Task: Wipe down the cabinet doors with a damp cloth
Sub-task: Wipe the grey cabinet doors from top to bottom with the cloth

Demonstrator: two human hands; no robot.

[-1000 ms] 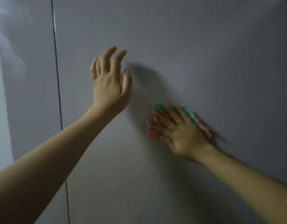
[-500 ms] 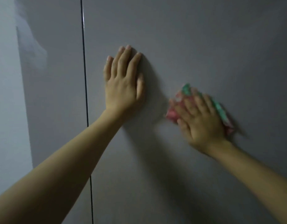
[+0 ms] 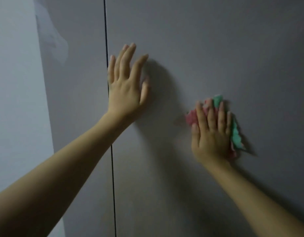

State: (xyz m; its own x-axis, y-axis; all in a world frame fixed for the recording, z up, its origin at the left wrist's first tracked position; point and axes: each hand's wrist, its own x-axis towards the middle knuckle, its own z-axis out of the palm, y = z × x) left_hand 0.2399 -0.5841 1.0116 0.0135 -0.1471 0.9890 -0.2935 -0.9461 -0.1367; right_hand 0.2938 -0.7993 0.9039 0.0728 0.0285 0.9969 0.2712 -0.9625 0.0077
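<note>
A flat grey cabinet door (image 3: 216, 48) fills most of the view. My right hand (image 3: 211, 132) presses a red, pink and green cloth (image 3: 236, 135) flat against it; the cloth's edges show around my fingers and most of it is hidden under the palm. My left hand (image 3: 126, 86) lies flat and open on the same door, fingers spread, right beside the dark vertical gap (image 3: 112, 168) between two doors. It holds nothing.
A second grey door (image 3: 76, 100) stands left of the gap, with a pale reflection near its top. A lighter wall or panel (image 3: 16, 100) runs down the far left. The light is dim.
My left hand has come to rest flat on the door, fingers now spread. My right hand has slid the cloth to the right and turned its fingers upright. The view shifted left.
</note>
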